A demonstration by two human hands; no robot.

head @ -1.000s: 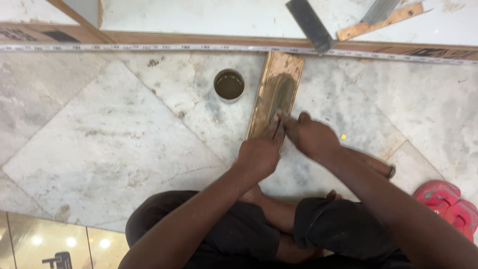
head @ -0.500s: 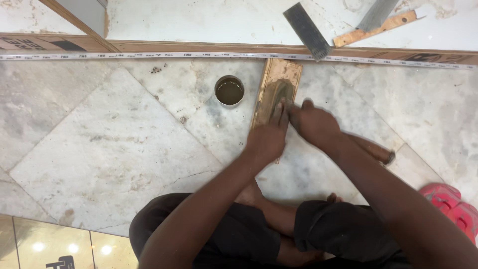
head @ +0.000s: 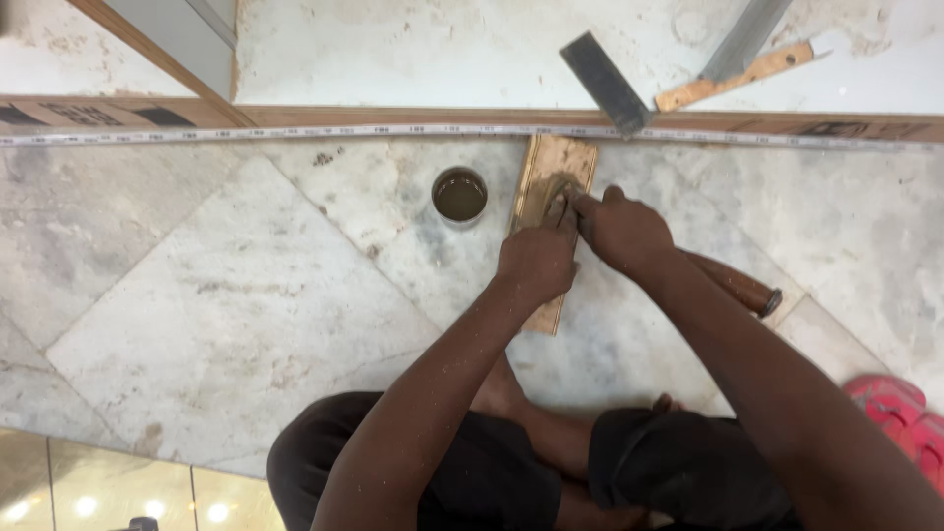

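Head cam: left hand (head: pixel 536 261) & right hand (head: pixel 621 231) pressed together on wood block (head: pixel 551 177), tool btwn fingers hidden.

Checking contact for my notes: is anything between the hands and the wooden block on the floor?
Nothing visible: the left hand rests directly on the wooden block, the right hand presses beside it. The small tin stands apart to the side.

Floor (head: pixel 226 324): polished grey-white marble, smooth, faintly glossy. On it, the block (head: pixel 556 172): bare wood, matt, its top smeared dark (wet-looking). Left of the block, the small round tin (head: pixel 459 196): dull metal, holding murky liquid.
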